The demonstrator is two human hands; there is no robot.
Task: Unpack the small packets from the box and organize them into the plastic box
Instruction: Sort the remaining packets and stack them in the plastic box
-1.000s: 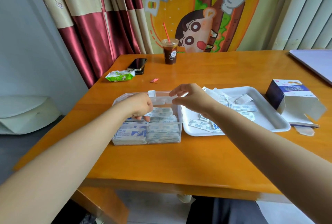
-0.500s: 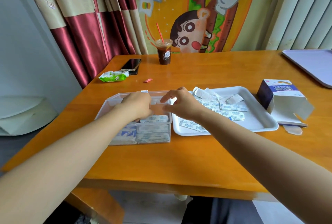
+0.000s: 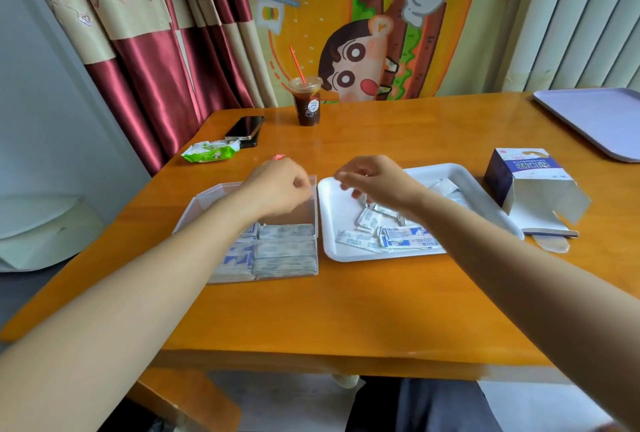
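Head view looks down on an orange wooden table (image 3: 346, 310) with both forearms reaching forward. The left hand (image 3: 277, 189) hovers over the far half of the clear plastic box (image 3: 201, 201); its fingers (image 3: 300, 184) are curled in with the thumb against them, but blur hides whether they pinch anything. Below and nearer the person, the box's near compartments are filled with stacked small packets (image 3: 284, 253), apart from those fingers. Just right of the box, a white tray (image 3: 327, 248) holds loose packets (image 3: 398, 237). The right hand (image 3: 377, 184) hangs above the tray's far left part, fingers (image 3: 344, 178) loosely bent with no packet seen between them; the loose packets lie under and nearer than the hand, not touching the fingertips. Farther right, the open cardboard box (image 3: 530, 185) lies on its side.
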